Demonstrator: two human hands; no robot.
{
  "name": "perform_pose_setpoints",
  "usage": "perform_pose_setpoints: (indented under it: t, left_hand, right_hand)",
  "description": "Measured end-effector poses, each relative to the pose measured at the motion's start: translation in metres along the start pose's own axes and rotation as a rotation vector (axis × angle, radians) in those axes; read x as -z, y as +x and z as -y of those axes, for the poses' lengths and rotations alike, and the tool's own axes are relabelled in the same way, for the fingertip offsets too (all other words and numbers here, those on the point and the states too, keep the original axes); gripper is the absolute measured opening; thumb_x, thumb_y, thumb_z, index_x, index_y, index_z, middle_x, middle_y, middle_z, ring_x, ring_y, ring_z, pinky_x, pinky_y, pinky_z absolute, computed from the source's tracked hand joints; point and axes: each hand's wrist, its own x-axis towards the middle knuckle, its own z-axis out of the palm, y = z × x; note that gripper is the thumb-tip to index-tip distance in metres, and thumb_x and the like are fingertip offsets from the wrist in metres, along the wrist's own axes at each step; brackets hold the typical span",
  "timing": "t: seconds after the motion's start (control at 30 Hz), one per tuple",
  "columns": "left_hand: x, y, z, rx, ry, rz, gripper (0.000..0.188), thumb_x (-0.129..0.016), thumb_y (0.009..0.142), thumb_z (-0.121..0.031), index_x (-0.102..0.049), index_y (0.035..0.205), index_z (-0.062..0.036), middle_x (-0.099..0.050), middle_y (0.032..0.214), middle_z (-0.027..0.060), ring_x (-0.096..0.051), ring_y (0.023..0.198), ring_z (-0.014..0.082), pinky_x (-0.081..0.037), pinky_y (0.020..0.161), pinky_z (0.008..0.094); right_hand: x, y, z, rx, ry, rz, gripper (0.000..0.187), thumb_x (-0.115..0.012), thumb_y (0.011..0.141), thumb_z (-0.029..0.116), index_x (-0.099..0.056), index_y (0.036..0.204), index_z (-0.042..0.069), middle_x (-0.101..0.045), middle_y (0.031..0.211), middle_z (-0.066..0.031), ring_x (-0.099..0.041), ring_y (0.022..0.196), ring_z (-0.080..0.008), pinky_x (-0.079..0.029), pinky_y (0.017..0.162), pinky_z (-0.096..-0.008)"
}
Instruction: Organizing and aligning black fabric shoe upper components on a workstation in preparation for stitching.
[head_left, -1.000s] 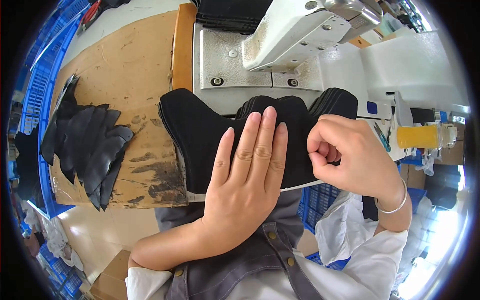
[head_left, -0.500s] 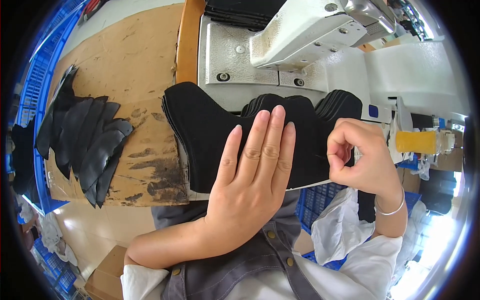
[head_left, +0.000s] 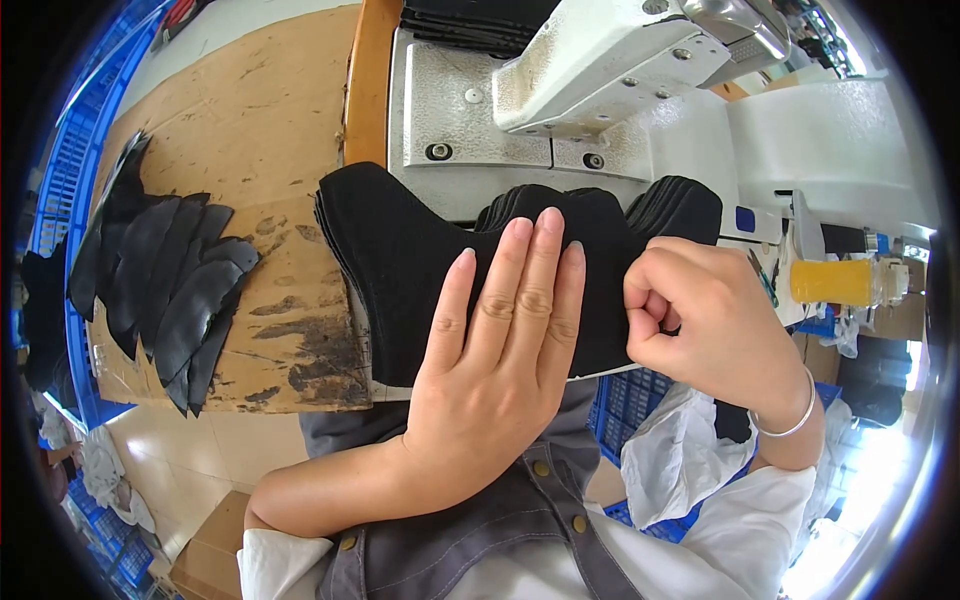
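Note:
A stack of black fabric pieces point(head_left: 400, 270) with curved, scalloped far edges lies in front of the white sewing machine. My left hand point(head_left: 495, 350) rests flat across the middle of the top piece, fingers stretched out and a little apart. Over the right part of the same stack is my right hand point(head_left: 705, 315), its fingers curled into a pinch with the thumb. Whatever those fingertips may hold is hidden or too small to name. Several layers show at the far right lobe of the stack point(head_left: 680, 205).
Black glossy leather-like pieces point(head_left: 180, 270) lie fanned on stained cardboard point(head_left: 290, 110) at left. The white machine arm point(head_left: 590, 70) stands beyond the stack, near more black pieces point(head_left: 480, 25). A yellow thread spool point(head_left: 830, 282) is at right; a blue crate point(head_left: 635, 400) and white cloth point(head_left: 670, 460) sit below.
My right hand has moved left, further over the fabric stack, still pinched. My left hand stays flat on the stack. The whole view has shifted slightly.

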Motion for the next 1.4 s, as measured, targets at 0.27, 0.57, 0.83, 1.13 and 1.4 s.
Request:
perform_pose_setpoints:
  t: [0.27,0.57,0.83,1.13,1.4]
  left_hand:
    - [-0.001,-0.001,0.001,0.001,-0.003,-0.011,0.076,-0.069,0.057,-0.021,-0.055,0.128,0.0014,-0.048,0.141,0.0183,-0.046,0.132,0.0298,-0.033,0.108,0.0446]
    - [0.0,-0.001,0.001,0.007,-0.019,0.004,0.081,-0.071,0.055,-0.024,-0.054,0.13,0.001,-0.047,0.141,0.0182,-0.047,0.131,0.0299,-0.034,0.108,0.0443]
    - [0.0,-0.001,-0.001,0.005,0.0,0.005,0.081,-0.071,0.055,-0.023,-0.054,0.13,0.0019,-0.047,0.142,0.019,-0.046,0.132,0.0306,-0.033,0.108,0.045]
    - [-0.001,-0.002,0.0,-0.002,-0.005,0.014,0.084,-0.074,0.053,-0.024,-0.052,0.131,0.0026,-0.045,0.143,0.0196,-0.044,0.133,0.0312,-0.031,0.109,0.0454]
    - [0.005,0.001,0.003,-0.026,0.043,0.036,0.045,-0.05,0.085,-0.013,-0.055,0.127,0.0018,-0.051,0.138,0.0169,-0.048,0.129,0.0293,-0.036,0.107,0.0451]
  right_hand:
    - [-0.005,-0.003,-0.005,0.024,0.017,-0.016,0.021,-0.065,0.06,-0.005,-0.048,0.071,0.004,-0.052,0.065,-0.0069,-0.055,0.054,-0.0231,-0.045,0.049,-0.0318]
    - [0.001,-0.012,-0.007,-0.069,0.203,-0.064,0.02,-0.065,0.065,-0.008,-0.051,0.073,0.003,-0.05,0.065,-0.0041,-0.053,0.053,-0.0123,-0.043,0.048,-0.0239]
    - [0.0,-0.008,-0.003,-0.05,0.119,0.002,0.02,-0.066,0.065,-0.006,-0.051,0.074,0.003,-0.051,0.066,-0.0063,-0.055,0.053,-0.0188,-0.044,0.049,-0.0282]
    - [-0.004,-0.013,-0.007,-0.04,0.096,-0.04,0.021,-0.066,0.063,-0.005,-0.049,0.072,0.005,-0.051,0.066,-0.005,-0.053,0.051,-0.0163,-0.044,0.048,-0.0271]
    - [0.005,-0.028,-0.015,-0.161,0.334,-0.142,0.017,-0.065,0.066,-0.006,-0.055,0.072,0.005,-0.052,0.065,-0.0011,-0.051,0.054,-0.0085,-0.041,0.049,-0.0218]
